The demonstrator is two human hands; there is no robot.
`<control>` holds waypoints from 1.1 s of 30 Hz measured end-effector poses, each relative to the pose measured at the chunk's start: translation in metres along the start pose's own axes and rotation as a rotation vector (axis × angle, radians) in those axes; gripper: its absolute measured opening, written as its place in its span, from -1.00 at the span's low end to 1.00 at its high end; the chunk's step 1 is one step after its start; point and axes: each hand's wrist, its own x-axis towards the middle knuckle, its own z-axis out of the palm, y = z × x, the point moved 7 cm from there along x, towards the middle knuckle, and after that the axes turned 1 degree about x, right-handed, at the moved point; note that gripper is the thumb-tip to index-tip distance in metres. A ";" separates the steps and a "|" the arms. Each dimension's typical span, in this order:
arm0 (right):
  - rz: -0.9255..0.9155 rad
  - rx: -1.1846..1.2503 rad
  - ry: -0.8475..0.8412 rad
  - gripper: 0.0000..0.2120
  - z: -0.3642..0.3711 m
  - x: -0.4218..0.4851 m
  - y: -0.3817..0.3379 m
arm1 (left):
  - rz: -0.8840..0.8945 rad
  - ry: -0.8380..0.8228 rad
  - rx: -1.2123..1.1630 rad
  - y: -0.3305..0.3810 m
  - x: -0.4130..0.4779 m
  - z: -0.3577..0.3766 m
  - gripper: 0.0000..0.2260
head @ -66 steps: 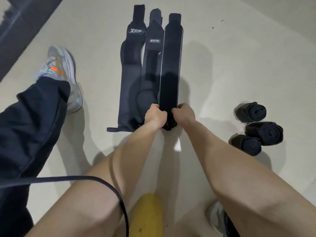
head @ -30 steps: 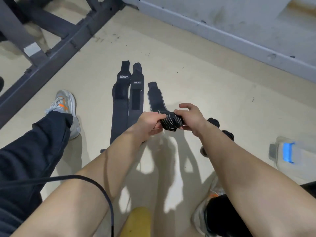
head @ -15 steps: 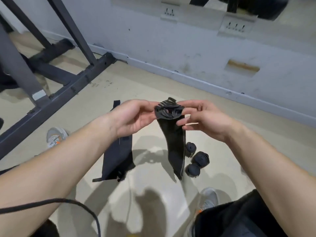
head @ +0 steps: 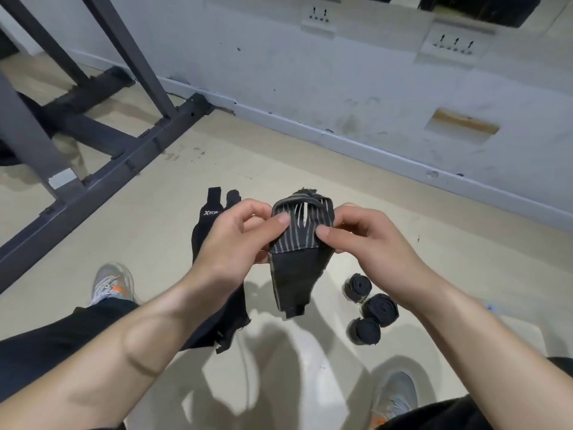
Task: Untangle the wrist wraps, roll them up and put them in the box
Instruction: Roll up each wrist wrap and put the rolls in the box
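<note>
A black wrist wrap with grey stripes [head: 297, 243] is held up in the air, its upper part rolled and its free tail hanging down. My left hand [head: 238, 240] pinches the roll from the left with the thumb on its front. My right hand [head: 369, 240] pinches it from the right the same way. Two flat black wraps [head: 214, 218] lie on the floor behind my left hand, partly hidden. Three rolled black wraps [head: 369, 311] sit on the floor at the right. No box is in view.
A dark metal rack frame [head: 102, 159] stands on the floor at the left. A grey wall with sockets [head: 372, 88] runs across the back. My shoes [head: 111, 283] and dark trouser legs are at the left and at the bottom right.
The wrap has been lifted off the floor and rolled further; its hanging tail is shorter than half a second ago. The view has tilted up towards the wall.
</note>
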 end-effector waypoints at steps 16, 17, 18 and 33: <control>0.103 0.026 0.124 -0.95 0.014 0.027 0.042 | 0.054 -0.020 -0.008 -0.030 0.040 -0.009 -0.76; 0.109 0.034 0.128 -0.94 0.014 0.028 0.043 | 0.057 -0.051 -0.048 -0.030 0.041 -0.006 -0.74; 0.111 0.040 0.134 -0.92 0.014 0.029 0.043 | 0.064 -0.075 -0.073 -0.030 0.041 -0.005 -0.73; -0.162 -0.199 0.192 -0.77 0.007 0.028 0.013 | 0.053 -0.074 -0.076 -0.025 0.041 0.000 -0.66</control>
